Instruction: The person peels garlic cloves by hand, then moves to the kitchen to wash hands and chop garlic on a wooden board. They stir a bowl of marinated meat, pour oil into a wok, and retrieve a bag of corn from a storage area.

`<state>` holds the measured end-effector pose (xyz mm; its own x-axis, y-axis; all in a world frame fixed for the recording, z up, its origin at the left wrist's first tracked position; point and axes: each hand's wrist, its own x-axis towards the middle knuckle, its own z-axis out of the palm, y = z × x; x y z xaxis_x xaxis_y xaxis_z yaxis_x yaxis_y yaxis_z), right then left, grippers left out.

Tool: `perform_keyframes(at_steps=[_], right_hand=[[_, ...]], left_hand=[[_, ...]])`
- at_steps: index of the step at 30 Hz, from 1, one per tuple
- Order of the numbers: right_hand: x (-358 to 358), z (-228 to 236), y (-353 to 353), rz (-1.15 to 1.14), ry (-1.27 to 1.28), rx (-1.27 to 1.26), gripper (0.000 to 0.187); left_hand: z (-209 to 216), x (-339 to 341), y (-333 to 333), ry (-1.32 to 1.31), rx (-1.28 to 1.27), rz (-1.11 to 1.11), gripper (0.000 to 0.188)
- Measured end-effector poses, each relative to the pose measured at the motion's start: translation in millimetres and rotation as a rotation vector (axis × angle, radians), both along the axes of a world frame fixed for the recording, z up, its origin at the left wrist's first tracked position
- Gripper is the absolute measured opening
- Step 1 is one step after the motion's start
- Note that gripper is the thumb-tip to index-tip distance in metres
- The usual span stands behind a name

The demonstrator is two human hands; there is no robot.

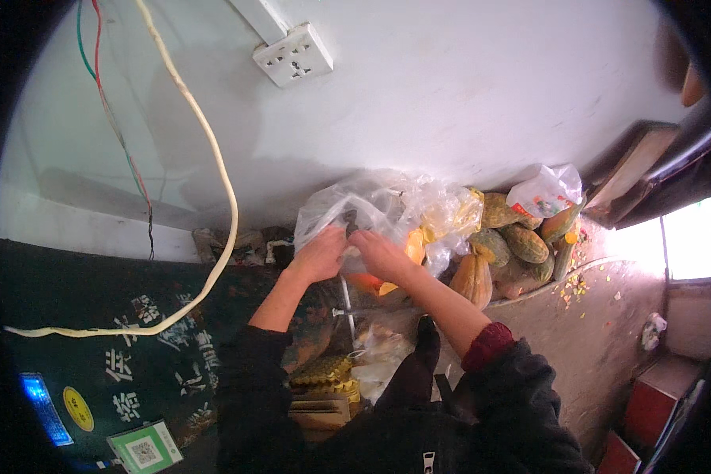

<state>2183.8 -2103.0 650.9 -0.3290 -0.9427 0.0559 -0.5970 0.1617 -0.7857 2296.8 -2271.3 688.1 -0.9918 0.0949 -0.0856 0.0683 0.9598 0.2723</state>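
A large clear plastic bag [375,193] stands against the wall in front of me. At its near side, my left hand [321,254] has its fingers closed on the plastic. Close beside it, my right hand [378,253] also grips the bag, with the fingertips of both hands almost meeting. Something dark shows just above the fingers, too unclear to name. Beneath my right forearm, orange items [371,283] show at the bag's lower part. More crumpled clear plastic with yellow in it [446,213] lies to the right.
Several green and orange pumpkins [525,243] are heaped at the right, with a white plastic bag [547,192] on top. A cream cable [221,170] hangs at the left near a wall socket [294,55]. Yellow trays [324,375] lie below, near my foot.
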Motion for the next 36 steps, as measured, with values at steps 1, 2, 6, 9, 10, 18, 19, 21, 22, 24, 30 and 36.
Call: perform_keyframes(at_steps=[1,2,6,9,10,18,19,21,22,24,30,36], right_hand=[[-2,-4,-5,0.035,0.01,0.186,0.037],[-4,-7,-8,-0.034,0.011,0.221,0.039],[-11,-17,-2,-0.268,-0.096,0.37,0.059],[-14,-21,3,-0.319,-0.116,0.29,0.066],[-14,-22,4,-0.295,-0.179,0.303,0.067],[-2,-34,11,-0.318,-0.231,0.091,0.06],[-2,-35,14,-0.332,-0.239,0.054,0.058],[-2,-37,18,-0.343,-0.256,-0.05,0.055],[-3,-37,20,-0.35,-0.26,-0.005,0.053],[-3,-39,21,-0.348,-0.261,0.025,0.05],[5,-43,14,-0.307,-0.238,0.018,0.045],[10,-40,27,-0.355,-0.304,-0.025,0.037]], left_hand=[[-1,-2,3,0.027,-0.011,-0.072,0.019],[-1,-3,4,-0.107,0.002,-0.039,0.02],[-6,-21,5,-0.469,-0.002,0.255,0.026],[-15,-34,1,-0.263,-0.111,0.379,0.03],[-22,-42,3,-0.239,-0.167,0.316,0.031],[-57,-85,21,-0.421,-0.027,0.674,0.038],[-55,-85,17,-0.437,-0.068,0.646,0.038],[-46,-75,8,-0.36,-0.149,0.482,0.034],[-41,-74,0,-0.363,-0.156,0.458,0.033],[-33,-71,-12,-0.385,-0.185,0.42,0.03],[-47,-82,6,-0.197,-0.183,0.28,0.031],[-54,-98,10,-0.462,-0.243,0.224,0.027]])
